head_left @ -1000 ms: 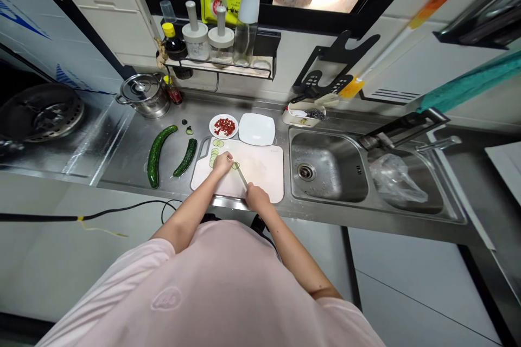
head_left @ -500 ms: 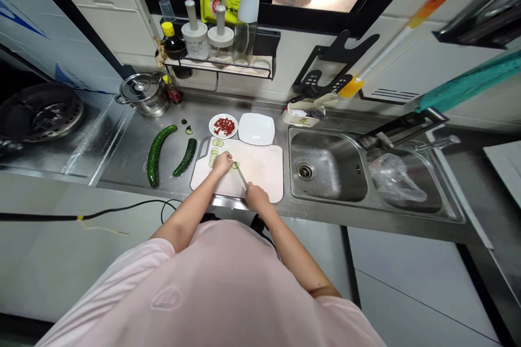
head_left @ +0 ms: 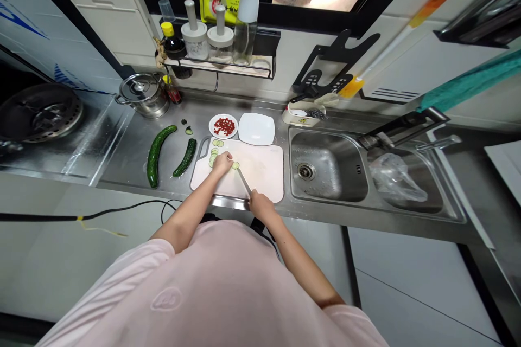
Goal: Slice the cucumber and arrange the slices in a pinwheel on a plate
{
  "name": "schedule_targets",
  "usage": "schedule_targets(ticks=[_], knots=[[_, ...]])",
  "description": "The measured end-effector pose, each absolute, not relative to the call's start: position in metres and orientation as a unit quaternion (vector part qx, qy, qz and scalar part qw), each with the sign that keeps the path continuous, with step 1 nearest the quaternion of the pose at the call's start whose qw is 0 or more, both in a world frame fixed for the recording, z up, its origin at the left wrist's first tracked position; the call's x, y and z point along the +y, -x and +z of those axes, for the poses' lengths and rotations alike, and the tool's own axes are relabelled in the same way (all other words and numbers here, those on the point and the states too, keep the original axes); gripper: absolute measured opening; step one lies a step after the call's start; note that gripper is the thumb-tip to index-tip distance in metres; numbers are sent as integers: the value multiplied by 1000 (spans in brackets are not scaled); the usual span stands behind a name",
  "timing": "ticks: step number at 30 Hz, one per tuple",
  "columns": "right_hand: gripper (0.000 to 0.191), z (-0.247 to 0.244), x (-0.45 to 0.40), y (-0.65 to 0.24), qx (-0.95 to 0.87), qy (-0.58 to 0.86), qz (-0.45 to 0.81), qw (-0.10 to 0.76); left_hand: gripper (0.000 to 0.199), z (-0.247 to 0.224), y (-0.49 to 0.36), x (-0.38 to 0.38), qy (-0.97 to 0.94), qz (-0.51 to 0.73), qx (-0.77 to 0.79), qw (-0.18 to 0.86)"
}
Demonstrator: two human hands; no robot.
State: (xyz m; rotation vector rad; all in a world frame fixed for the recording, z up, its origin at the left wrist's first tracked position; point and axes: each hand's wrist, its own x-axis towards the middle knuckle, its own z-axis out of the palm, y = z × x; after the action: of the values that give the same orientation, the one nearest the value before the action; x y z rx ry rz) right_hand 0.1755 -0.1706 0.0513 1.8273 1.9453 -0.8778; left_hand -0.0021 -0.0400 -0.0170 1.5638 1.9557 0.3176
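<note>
My right hand (head_left: 261, 206) is closed round the handle of a kitchen knife (head_left: 245, 182), its blade pointing up and left across the white cutting board (head_left: 266, 171). By the blade's tip lies a round cucumber slice (head_left: 235, 165). Just left of that slice, my left hand (head_left: 222, 164) has its fingers drawn together low over the board; what they hold is hidden. More cucumber slices (head_left: 214, 153) overlap along the board's left side. Left of the board, on the steel counter, are a shorter cut cucumber (head_left: 185, 158) and a long whole cucumber (head_left: 159, 154).
Behind the board stand a plate (head_left: 212, 127) of chopped red pieces and a white square plate (head_left: 256, 129). A sink (head_left: 329, 165) lies to the right, a lidded steel pot (head_left: 144, 95) at the back left. A shelf (head_left: 228, 65) with jars hangs above.
My right hand and the knife have shifted slightly right and toward my body. The slice by the tip now shows more of its pale face. My left hand has hardly moved.
</note>
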Motion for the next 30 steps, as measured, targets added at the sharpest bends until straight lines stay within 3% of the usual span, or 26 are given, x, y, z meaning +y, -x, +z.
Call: schedule_targets(ticks=[30], knots=[[24,51,-144,-162,692,-633,-307,162,17,-14,1,-40,-590,108,739,308]])
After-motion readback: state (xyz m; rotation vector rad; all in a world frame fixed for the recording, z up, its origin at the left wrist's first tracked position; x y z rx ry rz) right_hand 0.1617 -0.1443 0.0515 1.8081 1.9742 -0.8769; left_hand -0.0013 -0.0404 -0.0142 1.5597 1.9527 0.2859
